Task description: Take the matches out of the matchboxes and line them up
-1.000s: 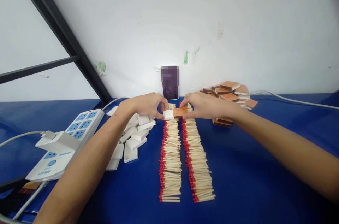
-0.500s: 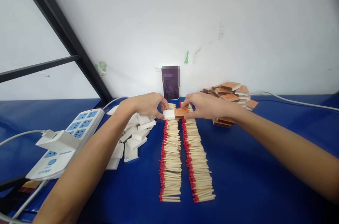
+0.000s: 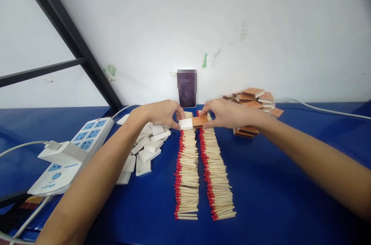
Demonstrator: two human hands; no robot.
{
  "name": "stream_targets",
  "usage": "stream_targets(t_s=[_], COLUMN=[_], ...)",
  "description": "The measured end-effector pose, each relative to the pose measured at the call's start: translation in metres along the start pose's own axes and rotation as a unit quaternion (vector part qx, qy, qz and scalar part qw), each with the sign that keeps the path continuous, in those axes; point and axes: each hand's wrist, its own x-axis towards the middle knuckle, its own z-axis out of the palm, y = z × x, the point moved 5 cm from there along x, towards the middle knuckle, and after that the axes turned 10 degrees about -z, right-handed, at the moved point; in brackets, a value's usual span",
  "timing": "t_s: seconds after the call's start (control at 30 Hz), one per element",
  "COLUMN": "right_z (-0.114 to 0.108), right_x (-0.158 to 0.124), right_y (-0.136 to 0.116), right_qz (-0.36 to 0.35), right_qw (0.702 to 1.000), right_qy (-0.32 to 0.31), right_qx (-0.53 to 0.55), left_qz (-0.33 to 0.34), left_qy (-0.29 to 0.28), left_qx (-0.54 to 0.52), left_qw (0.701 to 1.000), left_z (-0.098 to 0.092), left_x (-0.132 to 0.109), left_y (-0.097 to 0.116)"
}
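Observation:
Between my two hands is a matchbox, its white inner tray (image 3: 186, 123) partly inside the orange-brown sleeve (image 3: 199, 122). My left hand (image 3: 166, 113) pinches the white tray's left end between thumb and finger. At the right, my right hand (image 3: 222, 113) grips the sleeve in the same way. Below the box lie two long rows of matches, a left row (image 3: 188, 175) and a right row (image 3: 218, 175), with red heads facing left. The inside of the held tray cannot be made out.
White trays (image 3: 152, 146) are heaped left of the matches. Matchboxes (image 3: 252, 98) are piled at the back right. A phone (image 3: 187, 92) leans on the wall. A power strip (image 3: 95, 129) with a plugged-in adapter (image 3: 62, 153) lies at the left, beside a black metal frame (image 3: 72, 40).
Almost nothing differs. The view has shifted slightly, and both hands keep hold of the matchbox over the rows of matches.

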Motion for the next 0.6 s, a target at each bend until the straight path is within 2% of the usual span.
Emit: stream_targets(t_s=[0.23,0.6], right_z=[-0.0011,-0.0030], right_x=[-0.0005,-0.0021], right_y=[-0.0002,0.0017], right_qz=[0.007,-0.006], right_qw=[1.000,1.000], right_qy=[-0.003,0.006], right_qx=[0.002,-0.003], left_qz=[0.017,-0.003], left_qy=[0.002,-0.002], left_qx=[0.003,0.010], left_qw=[1.000,1.000], left_z=[0.0012,-0.0003], left_x=[0.0019,-0.0016], left_y=[-0.0029,0.0001])
